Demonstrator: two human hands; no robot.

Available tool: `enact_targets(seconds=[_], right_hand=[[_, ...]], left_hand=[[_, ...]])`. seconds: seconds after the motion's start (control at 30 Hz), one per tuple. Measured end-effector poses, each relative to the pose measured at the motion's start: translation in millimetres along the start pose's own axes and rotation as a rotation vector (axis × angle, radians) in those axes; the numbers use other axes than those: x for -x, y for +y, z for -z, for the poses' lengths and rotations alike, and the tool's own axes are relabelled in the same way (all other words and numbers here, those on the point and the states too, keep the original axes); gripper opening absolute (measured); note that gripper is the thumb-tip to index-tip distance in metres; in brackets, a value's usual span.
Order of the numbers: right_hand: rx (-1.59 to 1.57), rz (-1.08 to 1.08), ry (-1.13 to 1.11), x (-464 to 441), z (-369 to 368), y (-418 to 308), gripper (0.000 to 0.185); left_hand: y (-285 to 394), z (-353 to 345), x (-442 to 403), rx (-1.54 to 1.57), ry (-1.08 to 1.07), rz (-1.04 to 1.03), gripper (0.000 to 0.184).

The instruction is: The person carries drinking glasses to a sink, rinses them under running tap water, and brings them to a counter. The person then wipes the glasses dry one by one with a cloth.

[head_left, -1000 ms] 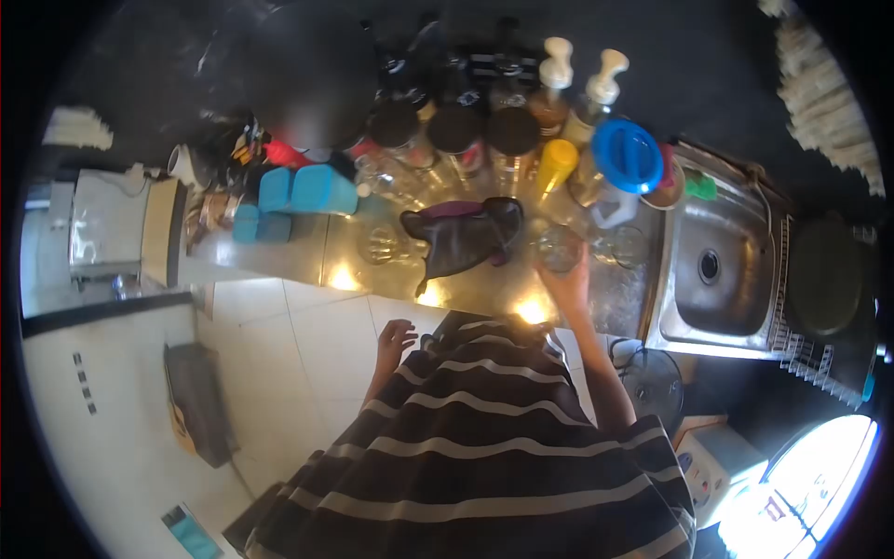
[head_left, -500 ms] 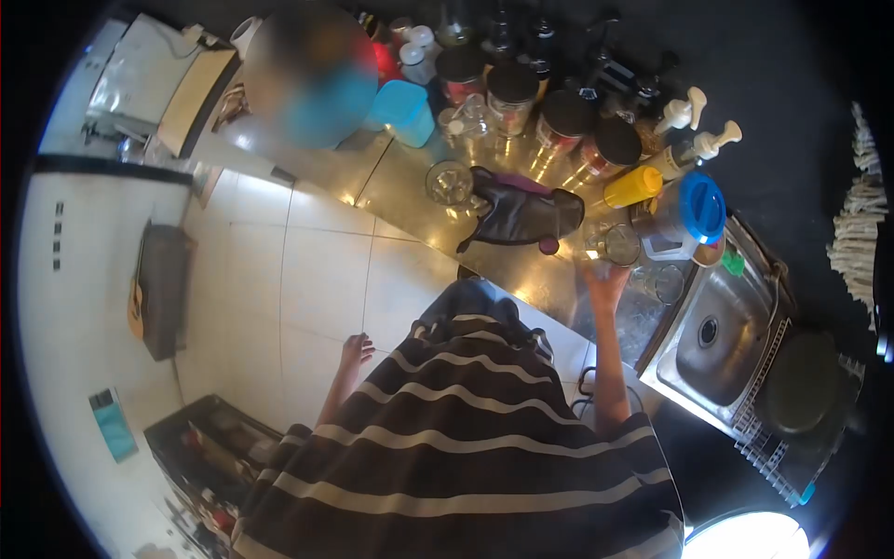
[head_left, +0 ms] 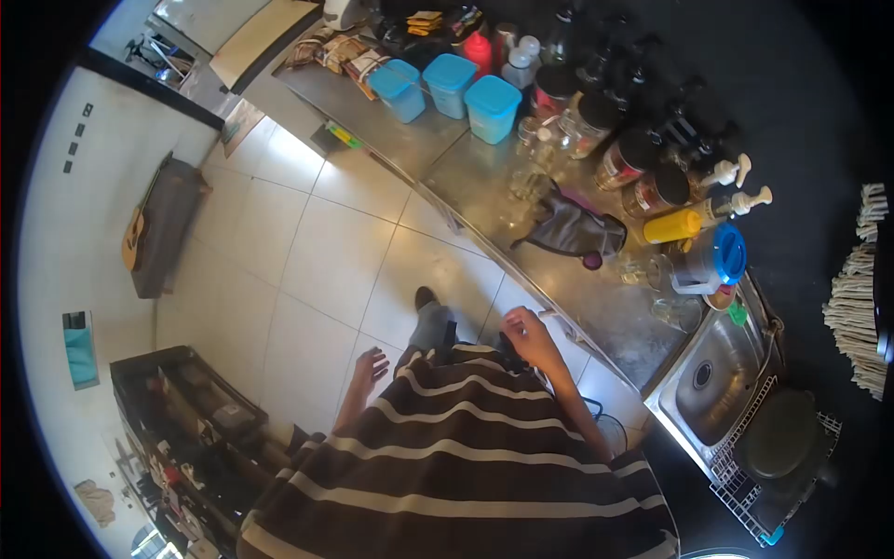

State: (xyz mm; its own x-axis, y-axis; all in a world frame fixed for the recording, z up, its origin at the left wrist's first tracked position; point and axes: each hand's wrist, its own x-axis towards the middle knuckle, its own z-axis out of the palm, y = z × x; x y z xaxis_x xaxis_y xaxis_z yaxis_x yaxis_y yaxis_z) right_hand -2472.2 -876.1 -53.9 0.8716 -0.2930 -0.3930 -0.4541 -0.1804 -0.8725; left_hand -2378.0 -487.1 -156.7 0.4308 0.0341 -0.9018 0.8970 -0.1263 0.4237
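Note:
My left hand [head_left: 372, 365] hangs beside my striped shirt [head_left: 466, 447] with its fingers apart, touching nothing. In front of my waist, my right hand [head_left: 529, 337] is raised near the counter's edge, its fingers loosely bent and nothing visible in them. On the metal counter [head_left: 596, 298], a clear glass [head_left: 657, 271] stands by a pitcher with a blue lid [head_left: 729, 253]. Closer to the sink is a second glass [head_left: 677, 313]. A dark, crumpled pouch-like item [head_left: 579, 231] lies left of the glasses.
A steel sink [head_left: 712, 373] and a dish rack [head_left: 731, 475] are to the right. Blue-lidded containers [head_left: 492, 110], dark-lidded jars [head_left: 626, 158], a yellow bottle [head_left: 672, 225] and pump bottles [head_left: 736, 205] line the counter's back. A guitar [head_left: 135, 240] leans at the left wall.
My right hand has let go of the glass and drawn back from the counter toward my waist. The glass remains by the pitcher. My view has shifted, showing more blue containers.

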Motion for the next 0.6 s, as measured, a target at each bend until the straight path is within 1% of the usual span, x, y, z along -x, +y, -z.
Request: enact_targets(seconds=[0.03, 0.07, 0.1, 0.13, 0.2, 0.23, 0.3, 0.33, 0.43, 0.47, 0.53, 0.57, 0.6], right_hand=[[0.021, 0.08, -0.008, -12.9, -13.4, -7.8, 0.023], [0.045, 0.162, -0.019, -27.0, -27.2, -19.0, 0.022], [0.047, 0.199, -0.09, -42.3, -41.5, -35.0, 0.022], [0.063, 0.212, -0.1, -56.9, -59.6, -52.6, 0.022], [0.034, 0.215, -0.219, -87.1, -102.8, -90.5, 0.021], [0.013, 0.171, -0.299, -100.4, -124.1, -108.5, 0.022], [0.056, 0.235, -0.332, -126.8, -175.5, -138.4, 0.024], [0.12, 0.244, -0.355, -132.1, -195.4, -167.5, 0.026], [0.096, 0.245, -0.445, -155.5, -257.2, -218.9, 0.027], [0.093, 0.296, -0.461, -168.4, -280.6, -220.9, 0.028], [0.075, 0.196, -0.517, -190.0, -323.0, -232.5, 0.028], [0.106, 0.083, -0.532, -197.3, -341.5, -252.5, 0.027], [0.169, 0.145, -0.549, -209.3, -360.1, -261.6, 0.027]], left_hand=[[9.2, 3.4, -1.8, 0.171, -0.062, -0.087, 0.046], [29.9, 2.9, 0.8, 0.14, -0.098, -0.175, 0.046], [58.1, 1.4, 6.5, 0.114, -0.13, -0.266, 0.046], [89.1, -0.4, 20.3, 0.104, -0.175, -0.326, 0.042], [146.0, 8.5, 40.0, 0.093, -0.266, -0.406, 0.036], [165.3, 17.9, 43.7, 0.098, -0.269, -0.453, 0.031], [203.9, 46.3, 59.5, 0.102, -0.336, -0.556, 0.03], [223.5, 62.5, 68.5, 0.094, -0.363, -0.597, 0.027], [271.3, 119.7, 71.7, 0.027, -0.352, -0.724, 0.026], [281.7, 140.1, 65.2, 0.016, -0.34, -0.744, 0.026], [300.8, 181.5, 45.0, 0.001, -0.351, -0.762, 0.027], [311.9, 199.3, 37.1, -0.038, -0.36, -0.75, 0.028], [318.0, 212.4, 22.3, -0.035, -0.37, -0.751, 0.029]])
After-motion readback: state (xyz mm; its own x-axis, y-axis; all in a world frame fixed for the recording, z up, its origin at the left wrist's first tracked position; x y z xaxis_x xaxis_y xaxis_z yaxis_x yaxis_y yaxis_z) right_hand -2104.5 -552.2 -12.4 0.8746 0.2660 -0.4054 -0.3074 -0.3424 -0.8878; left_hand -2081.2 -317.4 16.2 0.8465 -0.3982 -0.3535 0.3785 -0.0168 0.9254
